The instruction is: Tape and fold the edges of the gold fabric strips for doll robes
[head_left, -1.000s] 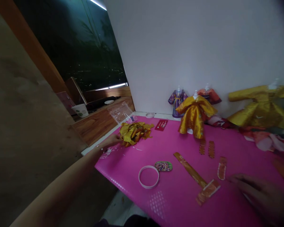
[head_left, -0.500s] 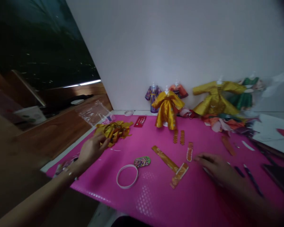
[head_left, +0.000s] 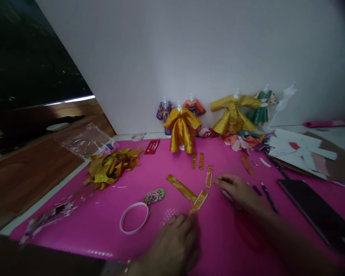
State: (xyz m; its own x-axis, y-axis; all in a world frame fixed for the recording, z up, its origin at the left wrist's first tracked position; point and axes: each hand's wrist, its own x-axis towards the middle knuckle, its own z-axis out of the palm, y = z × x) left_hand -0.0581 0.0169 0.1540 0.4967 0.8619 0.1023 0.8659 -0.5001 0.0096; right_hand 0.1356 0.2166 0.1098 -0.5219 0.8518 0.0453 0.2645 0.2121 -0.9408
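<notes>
At the bottom centre, my left hand has its fingers curled at the lower end of a gold strip with a pale panel; blur hides whether it grips it. That strip crosses the end of a longer gold strip. To the right, my right hand is closed, thumb and forefinger together beside a small orange strip with a white edge. Something thin and pale lies under this hand, too unclear to name. Two short gold strips, one of them on the right, lie farther back.
Small dressed forms, one in a gold robe, stand along the wall. Gold scraps lie left. A white ring and a beaded clip are near the front. A dark tablet-like slab and papers lie right.
My left hand has moved from the gold scraps to the front centre, by the crossed strips. The view has turned right. My right hand stays near the small orange strip.
</notes>
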